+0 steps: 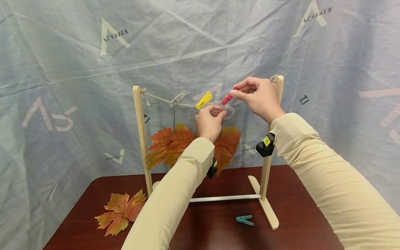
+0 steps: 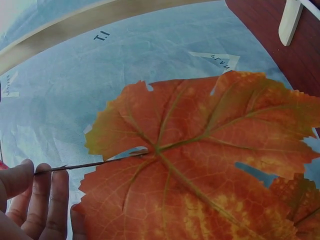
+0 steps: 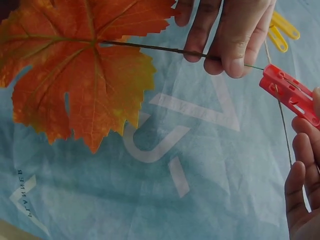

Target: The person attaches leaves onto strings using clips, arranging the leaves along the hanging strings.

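Note:
My left hand (image 1: 210, 122) pinches the thin dark stem (image 2: 80, 166) of an orange maple-like leaf (image 2: 195, 150) between thumb and fingertips. The leaf hangs below that hand in the head view. Just right of it, my right hand (image 1: 259, 97) grips a red clothespin (image 3: 286, 92) by its upper end. The clothespin's lower end sits on the string (image 3: 284, 127), right at the tip of the stem. Farther left on the string are a yellow clothespin (image 1: 204, 100) and a white clothespin (image 1: 177, 98), with orange leaves (image 1: 170, 144) hanging beneath them.
The string runs between two wooden posts (image 1: 142, 139) joined low down by a white rod (image 1: 225, 198). A loose leaf (image 1: 120, 211) lies at the left of the dark red table (image 1: 212, 229). Near the stand's right foot (image 1: 264, 203) lies a teal clothespin (image 1: 245, 220).

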A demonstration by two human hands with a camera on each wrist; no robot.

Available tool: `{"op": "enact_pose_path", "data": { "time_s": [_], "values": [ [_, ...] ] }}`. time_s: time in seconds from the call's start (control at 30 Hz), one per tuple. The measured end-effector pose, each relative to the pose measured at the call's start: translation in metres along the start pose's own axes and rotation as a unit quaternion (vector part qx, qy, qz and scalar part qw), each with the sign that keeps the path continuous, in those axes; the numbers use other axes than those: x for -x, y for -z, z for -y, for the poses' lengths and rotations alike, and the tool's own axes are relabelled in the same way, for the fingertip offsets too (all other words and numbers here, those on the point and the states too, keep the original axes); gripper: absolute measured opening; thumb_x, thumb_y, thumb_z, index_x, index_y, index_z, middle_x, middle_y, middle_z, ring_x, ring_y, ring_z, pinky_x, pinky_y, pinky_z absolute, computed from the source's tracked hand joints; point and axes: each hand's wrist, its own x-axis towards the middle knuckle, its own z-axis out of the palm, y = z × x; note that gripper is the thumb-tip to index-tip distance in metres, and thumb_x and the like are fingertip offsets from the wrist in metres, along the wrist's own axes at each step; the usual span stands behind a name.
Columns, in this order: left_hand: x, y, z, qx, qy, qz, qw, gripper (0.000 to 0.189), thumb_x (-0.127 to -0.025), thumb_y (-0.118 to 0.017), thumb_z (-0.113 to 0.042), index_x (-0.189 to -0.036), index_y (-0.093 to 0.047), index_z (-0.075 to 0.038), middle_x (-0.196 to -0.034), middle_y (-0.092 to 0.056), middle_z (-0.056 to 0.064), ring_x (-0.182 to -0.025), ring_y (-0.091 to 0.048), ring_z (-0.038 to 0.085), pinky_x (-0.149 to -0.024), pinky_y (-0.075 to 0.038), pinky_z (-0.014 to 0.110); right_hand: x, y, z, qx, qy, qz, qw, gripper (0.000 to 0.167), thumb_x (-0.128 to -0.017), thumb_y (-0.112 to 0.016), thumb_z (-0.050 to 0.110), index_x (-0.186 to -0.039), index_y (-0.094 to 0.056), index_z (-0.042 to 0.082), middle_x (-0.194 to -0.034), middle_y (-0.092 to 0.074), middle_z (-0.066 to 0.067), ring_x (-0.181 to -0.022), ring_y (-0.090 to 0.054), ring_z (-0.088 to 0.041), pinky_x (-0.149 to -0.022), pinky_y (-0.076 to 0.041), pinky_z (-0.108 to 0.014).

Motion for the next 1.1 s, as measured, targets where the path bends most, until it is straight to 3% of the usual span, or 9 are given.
{"op": "enact_pose_path", "data": {
  "time_s": [0.37,0.7,0.9,1.1],
  "values": [
    [-0.002,0.000,0.003,-0.006,-0.006,0.006,0.9999,0.012,-0.093,-0.078,-0.023,-0.099,-0.079,-0.013,-0.089,-0.077,0.003,-0.084,-0.070,0.018,-0.073,-0.055,0.034,0.001,-0.004,-0.002,0.015,-0.007,0.005,0.9999,0.028,-0.093,-0.078,0.025,-0.111,-0.075,0.003,-0.094,-0.077,0.000,-0.079,-0.066,0.001,-0.073,-0.050,-0.020],
    [-0.001,0.000,0.004,-0.012,-0.008,0.012,0.9998,0.013,-0.092,-0.078,-0.023,-0.099,-0.079,-0.012,-0.089,-0.077,0.004,-0.083,-0.070,0.019,-0.073,-0.055,0.033,0.002,-0.005,-0.002,0.037,-0.012,0.008,0.9992,0.032,-0.093,-0.077,0.031,-0.112,-0.075,0.005,-0.098,-0.077,-0.005,-0.082,-0.065,-0.002,-0.072,-0.049,-0.023],
    [0.001,-0.002,0.006,-0.015,-0.014,0.022,0.9996,0.015,-0.092,-0.078,-0.023,-0.102,-0.079,-0.012,-0.092,-0.077,0.004,-0.085,-0.071,0.019,-0.074,-0.055,0.033,0.008,-0.001,-0.002,0.055,-0.021,0.022,0.9980,0.039,-0.094,-0.075,0.039,-0.116,-0.075,0.007,-0.105,-0.076,-0.009,-0.094,-0.068,-0.016,-0.077,-0.048,-0.028],
    [0.002,-0.003,0.008,-0.010,-0.017,0.040,0.9990,0.027,-0.092,-0.079,-0.023,-0.115,-0.077,-0.009,-0.103,-0.077,0.005,-0.095,-0.072,0.018,-0.083,-0.056,0.034,0.012,0.000,-0.005,0.062,-0.026,0.032,0.9972,0.052,-0.095,-0.073,0.042,-0.134,-0.066,0.009,-0.121,-0.072,-0.013,-0.107,-0.066,-0.028,-0.081,-0.049,-0.033]
  ]
}}
